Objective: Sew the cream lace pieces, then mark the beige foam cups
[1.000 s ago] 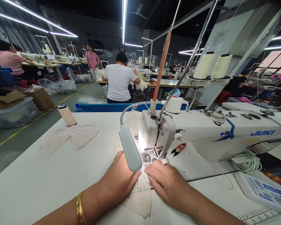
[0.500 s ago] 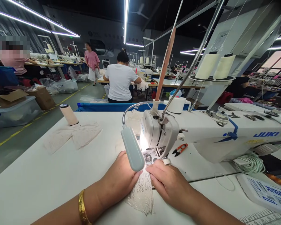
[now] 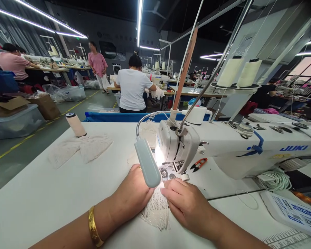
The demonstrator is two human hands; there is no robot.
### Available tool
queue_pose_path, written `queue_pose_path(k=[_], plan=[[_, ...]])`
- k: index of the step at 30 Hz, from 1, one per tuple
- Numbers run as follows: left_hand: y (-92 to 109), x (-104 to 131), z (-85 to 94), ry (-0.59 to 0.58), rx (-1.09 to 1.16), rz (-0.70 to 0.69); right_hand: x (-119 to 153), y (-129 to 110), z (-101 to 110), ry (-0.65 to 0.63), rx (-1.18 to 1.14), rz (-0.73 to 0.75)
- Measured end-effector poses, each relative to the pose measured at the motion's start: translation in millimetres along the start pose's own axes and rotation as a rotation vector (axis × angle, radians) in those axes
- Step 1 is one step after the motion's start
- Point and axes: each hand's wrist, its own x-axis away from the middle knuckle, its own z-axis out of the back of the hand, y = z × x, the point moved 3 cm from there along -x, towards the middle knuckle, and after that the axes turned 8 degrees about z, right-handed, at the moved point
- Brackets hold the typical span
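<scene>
A strip of white lace point(image 3: 157, 211) lies before the needle area of the white sewing machine point(image 3: 168, 141), its wide end toward me. My left hand point(image 3: 132, 192) is closed on the lace's left side, its fingertips partly hidden behind the grey lamp head point(image 3: 148, 164). On the other side, my right hand point(image 3: 188, 204) pinches the lace's right edge with thumb and forefinger, close to the presser foot. Lamp light falls brightly on the needle area, where detail is washed out.
Red-handled snips point(image 3: 199, 165) lie on the machine bed. At the left stand a thread cone point(image 3: 76, 125) and lace pieces point(image 3: 93, 148). A plastic case point(image 3: 292, 214), a ruler point(image 3: 287, 239) and coiled cord point(image 3: 274, 180) are at the right. Several people are beyond the table.
The lace's near end has moved slightly away from me, toward the machine. My right hand has shifted slightly, still pinching the edge. The standing person in pink has moved a little to the left.
</scene>
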Motion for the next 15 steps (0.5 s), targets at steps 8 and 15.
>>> queue_pose_path(k=[8, 15], plan=[[-1.5, -1.5, 3.6, -0.108, 0.035, 0.034, 0.1, -2.8, -2.1, -0.029, -0.061, -0.004], [-4.4, -0.5, -0.4, -0.081, 0.037, 0.021, 0.7, -4.1, -2.2, -0.034, -0.086, -0.017]])
